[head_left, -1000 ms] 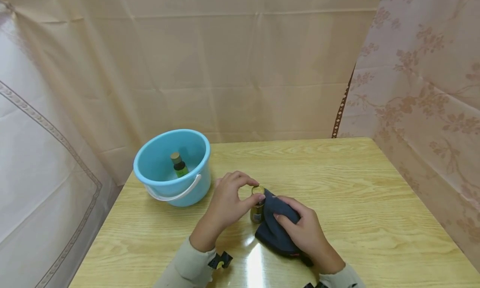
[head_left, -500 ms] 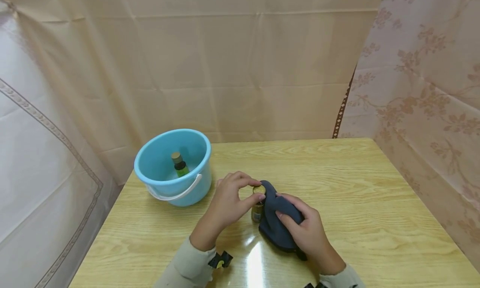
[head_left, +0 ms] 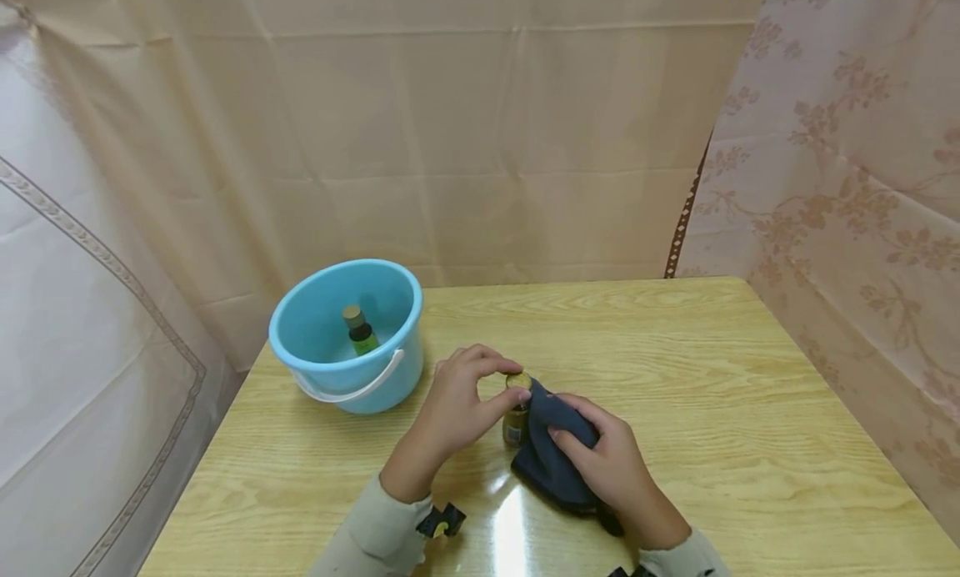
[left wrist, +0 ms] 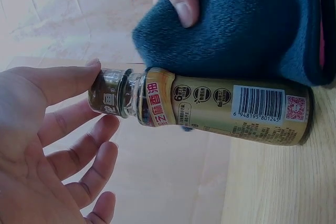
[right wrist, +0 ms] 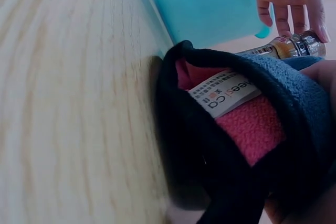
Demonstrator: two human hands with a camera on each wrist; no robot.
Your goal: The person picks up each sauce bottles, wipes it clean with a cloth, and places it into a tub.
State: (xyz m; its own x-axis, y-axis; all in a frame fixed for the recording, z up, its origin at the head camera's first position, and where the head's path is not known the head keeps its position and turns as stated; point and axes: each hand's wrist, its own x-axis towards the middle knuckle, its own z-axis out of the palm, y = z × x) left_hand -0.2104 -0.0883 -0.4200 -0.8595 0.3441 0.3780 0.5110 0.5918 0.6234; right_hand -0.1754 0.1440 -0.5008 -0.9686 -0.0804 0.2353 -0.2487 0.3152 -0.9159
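Cloth has dropped since half a second back: the dark blue fleece cloth (head_left: 552, 452) was bunched up level with the cap, now it sits lower against the side of the small gold-labelled glass bottle (head_left: 515, 417), leaving the gold cap exposed. One second ago it lay about where it is now. Bottle and left hand have barely shifted.

Left hand (head_left: 456, 410): grip closed on the bottle top, thumb and fingertips pinching round the cap. Left wrist view confirms a fingertip on the cap (left wrist: 108, 97) with the other fingers loosely curled beside it.

Right hand (head_left: 611, 464): grip closed on the cloth, fingers curled over it and pressing it to the bottle's right side. Right wrist view shows the cloth's pink inner face and a white sewn-in tag (right wrist: 223, 92).

Bottle stands upright on the light wood-grain bench (head_left: 712, 393), near centre, just beside the cloth and touching it. Barcode on the label is visible in the left wrist view.

Round light blue plastic bucket with a white handle (head_left: 311, 368) sits at the bench's far left, near the left hand but apart from it. Inside it stands a small green bottle with a tan cap (head_left: 359, 330).

Beige curtain fabric (head_left: 480, 143) behind the bench.
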